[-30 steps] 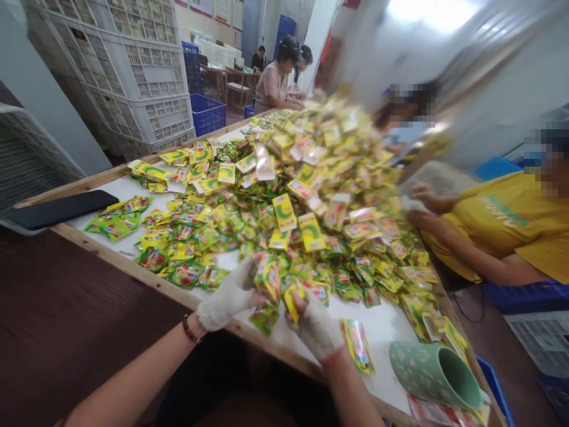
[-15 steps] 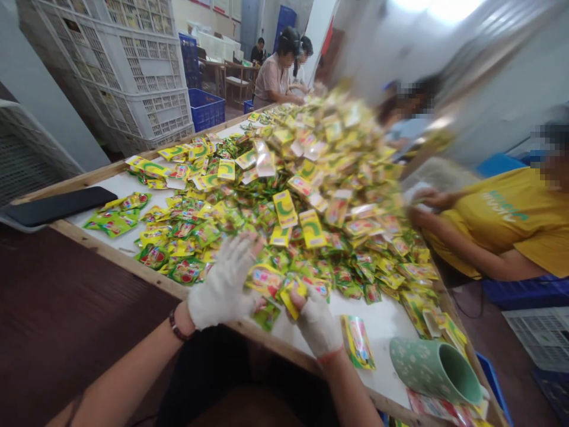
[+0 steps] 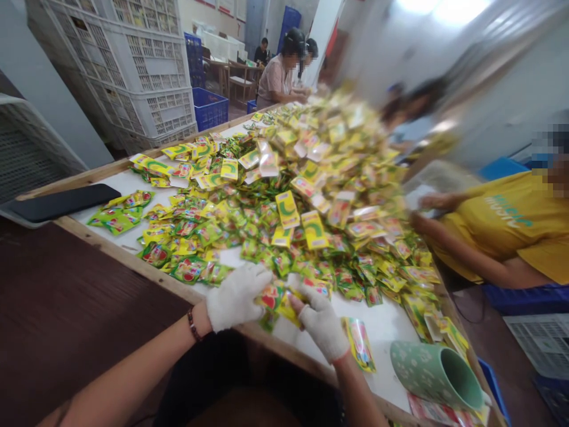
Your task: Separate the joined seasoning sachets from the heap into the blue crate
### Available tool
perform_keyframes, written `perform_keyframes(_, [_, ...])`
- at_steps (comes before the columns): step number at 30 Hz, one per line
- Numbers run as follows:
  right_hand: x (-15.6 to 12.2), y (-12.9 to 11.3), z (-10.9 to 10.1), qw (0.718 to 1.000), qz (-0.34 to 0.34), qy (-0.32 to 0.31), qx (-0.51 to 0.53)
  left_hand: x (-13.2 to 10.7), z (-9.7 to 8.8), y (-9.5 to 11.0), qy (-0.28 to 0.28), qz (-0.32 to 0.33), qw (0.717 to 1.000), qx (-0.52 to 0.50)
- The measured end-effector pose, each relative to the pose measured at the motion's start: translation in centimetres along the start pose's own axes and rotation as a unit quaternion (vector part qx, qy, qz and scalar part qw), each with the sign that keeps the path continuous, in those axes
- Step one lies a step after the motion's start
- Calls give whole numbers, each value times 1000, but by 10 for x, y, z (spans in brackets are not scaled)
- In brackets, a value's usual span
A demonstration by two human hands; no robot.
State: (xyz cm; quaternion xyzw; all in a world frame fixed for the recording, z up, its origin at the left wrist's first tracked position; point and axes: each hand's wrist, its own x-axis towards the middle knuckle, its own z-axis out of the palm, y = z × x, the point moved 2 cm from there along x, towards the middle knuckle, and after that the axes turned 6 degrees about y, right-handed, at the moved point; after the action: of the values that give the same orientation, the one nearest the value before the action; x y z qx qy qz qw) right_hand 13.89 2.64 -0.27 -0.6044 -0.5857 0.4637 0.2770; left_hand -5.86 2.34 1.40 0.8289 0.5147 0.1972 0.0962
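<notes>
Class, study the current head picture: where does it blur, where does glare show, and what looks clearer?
In the head view, the packet heap smears at its far end; in the head view, overhead lights burn out white; also in the head view, the green mug looks clearer.

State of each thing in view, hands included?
Right hand: closed on yellow packet
Left hand: partly curled; contact unclear
Loose packets: heaped
Mug: uncovered
Black slab: lying flat
White crates: stacked
Blue floor crate: open-topped
</notes>
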Motion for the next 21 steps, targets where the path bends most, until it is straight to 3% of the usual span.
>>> perform_keyframes(2, [3,-6,-1,998,-28,-39,-49,1,2,5,-18,16,1000,9])
perform_keyframes(5, [6,-18,-3,994,-65,-22,-82,2,5,11,-26,22,999,16])
perform_keyframes(10, [-1,-19,-5,996,28,-27,83,4,5,12,11,4,1000,19])
perform_keyframes(16, [-3,-17,-7,995,-24,75,65,3,13,22,37,20,999,13])
perform_keyframes(21, [-12,-20,-2,983,91,4,158,4,14,25,58,-15,998,29])
